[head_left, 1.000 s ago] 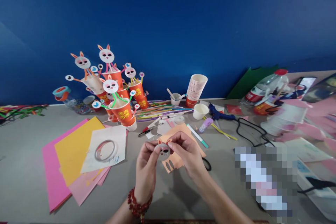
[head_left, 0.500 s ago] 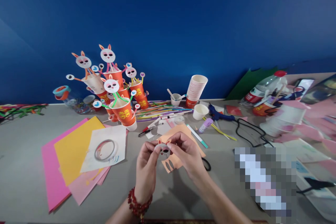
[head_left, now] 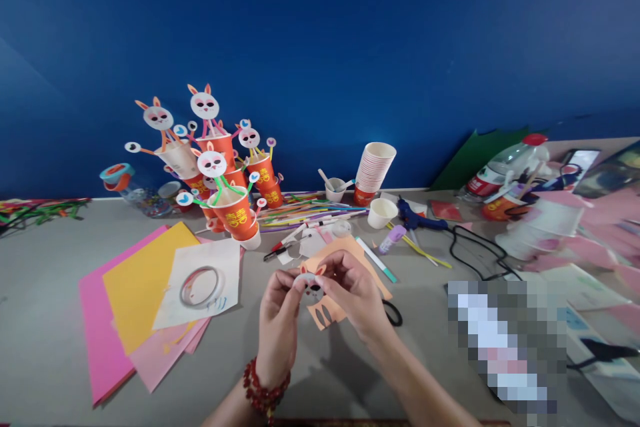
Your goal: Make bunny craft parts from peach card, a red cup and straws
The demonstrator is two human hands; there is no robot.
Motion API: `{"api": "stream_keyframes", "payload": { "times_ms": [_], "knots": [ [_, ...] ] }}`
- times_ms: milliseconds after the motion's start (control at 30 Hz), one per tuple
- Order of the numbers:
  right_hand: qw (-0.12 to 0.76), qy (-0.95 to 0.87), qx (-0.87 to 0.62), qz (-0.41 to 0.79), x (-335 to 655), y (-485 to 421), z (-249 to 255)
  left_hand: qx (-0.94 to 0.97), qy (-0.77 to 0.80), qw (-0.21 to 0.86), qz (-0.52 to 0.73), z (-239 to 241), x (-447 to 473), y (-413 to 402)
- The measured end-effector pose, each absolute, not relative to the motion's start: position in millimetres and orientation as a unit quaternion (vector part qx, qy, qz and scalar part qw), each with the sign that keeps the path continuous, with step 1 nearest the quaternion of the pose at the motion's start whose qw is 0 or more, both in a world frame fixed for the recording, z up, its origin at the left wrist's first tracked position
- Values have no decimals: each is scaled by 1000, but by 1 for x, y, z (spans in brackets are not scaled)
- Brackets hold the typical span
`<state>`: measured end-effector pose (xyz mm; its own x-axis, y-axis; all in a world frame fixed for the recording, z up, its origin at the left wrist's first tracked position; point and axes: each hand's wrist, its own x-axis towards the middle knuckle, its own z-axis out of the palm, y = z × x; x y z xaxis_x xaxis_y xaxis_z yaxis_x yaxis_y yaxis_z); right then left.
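Note:
Both hands hold a small round paper rabbit face (head_left: 313, 287) with orange ears, above the grey table. My left hand (head_left: 277, 323), with a red bead bracelet at the wrist, pinches its left edge. My right hand (head_left: 353, 290) pinches the right edge and the ear area with thumb and fingers. Under the hands lies an orange sheet (head_left: 330, 310) with ear shapes cut out, and black scissors handles (head_left: 393, 312) show just right of my right wrist.
Finished paper-cup rabbits (head_left: 233, 203) stand at the back left. Pink and yellow sheets (head_left: 135, 283) with a tape ring (head_left: 200, 285) lie left. A cup stack (head_left: 374, 170), straws (head_left: 310, 213), a blue glue gun (head_left: 417, 217), its cable and a bottle (head_left: 505, 167) crowd the right.
Almost nothing moved. My right fingers shifted slightly over the rabbit face, and the view drifted a little.

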<state>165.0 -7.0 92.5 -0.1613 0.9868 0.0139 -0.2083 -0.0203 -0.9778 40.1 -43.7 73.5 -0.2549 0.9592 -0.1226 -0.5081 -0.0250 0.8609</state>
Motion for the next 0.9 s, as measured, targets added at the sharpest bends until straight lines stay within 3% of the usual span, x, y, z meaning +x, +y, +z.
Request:
{"api": "stream_keyframes", "payload": {
  "times_ms": [900],
  "knots": [
    [506,-523,-406,552,161,-9,84,254,408,568,668,72,41,-42]
  ]
}}
